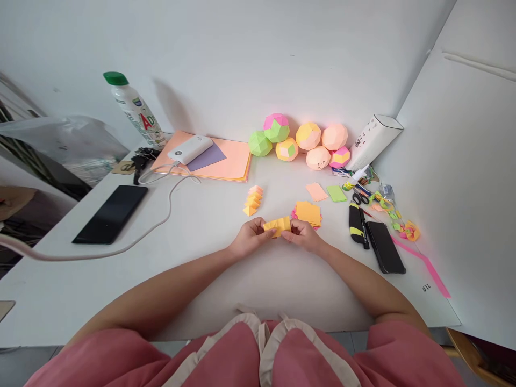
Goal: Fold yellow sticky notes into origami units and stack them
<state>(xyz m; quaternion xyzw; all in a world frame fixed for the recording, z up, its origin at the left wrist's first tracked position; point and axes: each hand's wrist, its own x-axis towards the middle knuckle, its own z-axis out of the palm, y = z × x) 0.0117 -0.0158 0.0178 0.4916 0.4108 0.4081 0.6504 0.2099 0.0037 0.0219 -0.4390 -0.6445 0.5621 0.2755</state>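
Note:
Between my two hands is a creased orange-yellow paper strip (pixel 277 226), held above the white table. My left hand (pixel 250 236) pinches its left end, and my right hand (pixel 303 235) pinches the right end. Just behind my right hand lies a stack of orange square papers (pixel 308 213) with pink sheets showing under it. A row of folded orange and peach paper pieces (pixel 252 201) sits behind my left hand. Small peach papers (pixel 316 192) and green papers (pixel 336 193) lie farther back.
Paper balls (pixel 308 136) line the wall. At right are a cutter (pixel 356 222), scissors (pixel 360 198), a black phone (pixel 386 247), paper scraps and a white box (pixel 374 141). At left stand a bottle (pixel 139 113), power bank (pixel 190 150), large papers (pixel 229 159), cable and dark phone (pixel 110 214).

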